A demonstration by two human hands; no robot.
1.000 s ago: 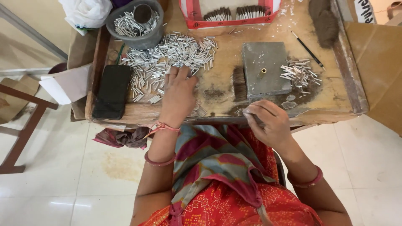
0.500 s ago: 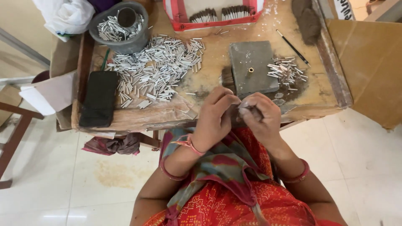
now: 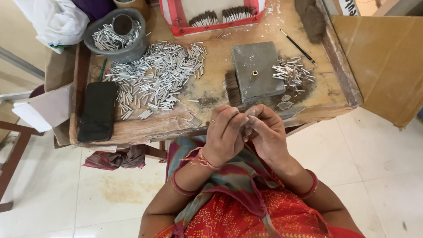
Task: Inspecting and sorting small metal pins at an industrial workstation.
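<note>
Left hand [image 3: 225,132] and right hand [image 3: 264,132] met at the counter [image 3: 211,66] edge, fingertips pinched on something too small to identify | silver tubes [image 3: 154,77] lay heaped within left reach | grey block [image 3: 257,70] sat just ahead.

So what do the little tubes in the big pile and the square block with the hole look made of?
The little tubes: probably metal or foil-wrapped, since they are silvery and catch the light. The square block: probably stone or cast metal, being dull grey and matt with a speckled, worn top; the brass-coloured ring at its hole looks metal.
</note>
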